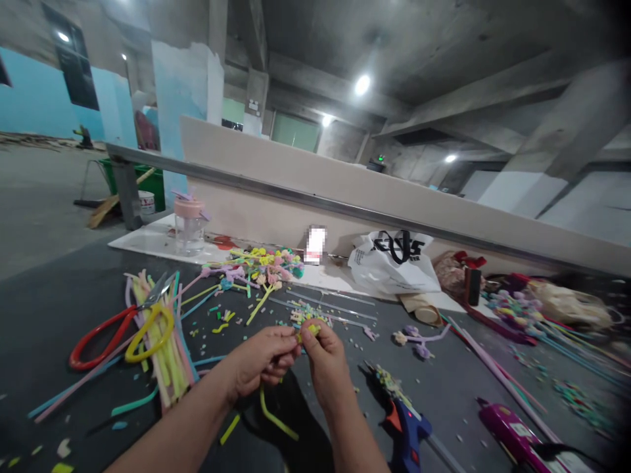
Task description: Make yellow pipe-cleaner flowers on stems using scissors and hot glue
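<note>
My left hand [263, 361] and my right hand [323, 358] meet over the dark table [59, 309], both pinching a yellow pipe cleaner [276, 417]. Its top end is coiled between my fingertips and its tail hangs down below my left hand. A pile of pastel pipe cleaners [162, 341] lies to the left, with red and yellow handled scissors [123, 328] on top. A bunch of finished pipe-cleaner flowers [261, 266] lies farther back.
A blue glue gun [407, 427] and a purple glue gun [515, 437] lie at right. A jar with a pink lid [188, 223], a white plastic bag [392, 263] and more flowers [517, 309] line the back wall. Cut scraps litter the surface.
</note>
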The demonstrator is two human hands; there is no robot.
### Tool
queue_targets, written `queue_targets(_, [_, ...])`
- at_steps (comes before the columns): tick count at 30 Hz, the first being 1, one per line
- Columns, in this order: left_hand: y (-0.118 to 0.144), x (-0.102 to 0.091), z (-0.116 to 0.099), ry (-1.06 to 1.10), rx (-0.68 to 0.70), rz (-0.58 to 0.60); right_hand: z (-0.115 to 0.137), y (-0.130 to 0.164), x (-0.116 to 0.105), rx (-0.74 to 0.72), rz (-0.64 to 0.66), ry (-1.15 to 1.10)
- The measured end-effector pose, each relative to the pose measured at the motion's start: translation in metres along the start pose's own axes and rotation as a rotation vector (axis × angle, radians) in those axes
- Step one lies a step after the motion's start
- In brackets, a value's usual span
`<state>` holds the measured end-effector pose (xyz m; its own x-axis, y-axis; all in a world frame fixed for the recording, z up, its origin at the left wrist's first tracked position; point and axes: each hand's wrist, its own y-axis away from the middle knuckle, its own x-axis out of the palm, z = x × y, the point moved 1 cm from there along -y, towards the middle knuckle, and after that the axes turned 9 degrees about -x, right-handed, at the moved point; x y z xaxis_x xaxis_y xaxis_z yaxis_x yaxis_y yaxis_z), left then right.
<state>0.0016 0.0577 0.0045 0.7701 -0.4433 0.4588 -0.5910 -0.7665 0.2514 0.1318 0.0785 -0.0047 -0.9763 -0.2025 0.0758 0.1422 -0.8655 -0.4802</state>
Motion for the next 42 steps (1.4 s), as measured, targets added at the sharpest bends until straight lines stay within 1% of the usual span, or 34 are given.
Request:
queue_targets(3, [0.001,-0.001,0.0,0.019,-0.045,0.009,0.005,-0.001,0.001,-0.014,0.055,0.05])
queue_targets(5, [0.002,-0.001,-0.001,0.039,-0.071,0.01,0.009,-0.001,0.001,-0.027,0.066,0.077])
queue_targets(9, [0.002,-0.001,-0.001,0.062,-0.083,0.036,0.012,-0.001,0.002,-0.026,0.032,0.081])
queue_targets(12, [0.0,-0.001,0.001,0.019,-0.018,0.004,0.008,-0.001,0.002,0.047,-0.026,0.034])
queue_targets(14, [-0.004,-0.002,0.002,-0.049,0.05,-0.068,0.005,-0.002,0.003,0.081,-0.061,-0.022])
queue_targets(15, [-0.006,-0.002,0.003,-0.099,0.095,-0.128,0.004,-0.002,0.003,0.086,-0.074,-0.05])
queue_targets(18, [-0.009,-0.003,0.002,-0.331,0.278,-0.365,-0.001,-0.002,0.003,0.081,-0.107,-0.106])
queue_targets(20, [-0.009,-0.002,0.0,-0.514,0.413,-0.495,-0.002,-0.002,0.003,0.076,-0.124,-0.125])
queue_targets(22, [-0.007,0.0,-0.002,-0.652,0.502,-0.561,-0.003,-0.001,0.002,0.074,-0.141,-0.135])
queue_targets(24, [-0.007,0.001,-0.002,-0.72,0.537,-0.579,-0.003,0.0,0.002,0.08,-0.147,-0.143])
queue_targets(26, [-0.008,0.0,-0.001,-0.712,0.534,-0.567,-0.002,0.0,0.002,0.088,-0.153,-0.156])
queue_targets(28, [-0.011,-0.002,0.003,-0.612,0.466,-0.509,-0.001,0.0,0.002,0.087,-0.157,-0.18])
queue_targets(32, [-0.016,-0.003,0.009,-0.246,0.207,-0.256,0.001,-0.001,0.002,0.092,-0.143,-0.238])
queue_targets(34, [-0.014,-0.001,0.009,-0.123,0.135,-0.169,0.001,-0.001,0.001,0.094,-0.133,-0.231])
queue_targets(38, [-0.008,0.002,0.006,-0.051,0.051,-0.093,0.0,0.0,-0.002,0.075,-0.101,-0.12])
queue_targets(42, [-0.006,0.001,0.005,-0.067,0.032,-0.055,0.001,-0.001,-0.003,0.052,-0.089,-0.015])
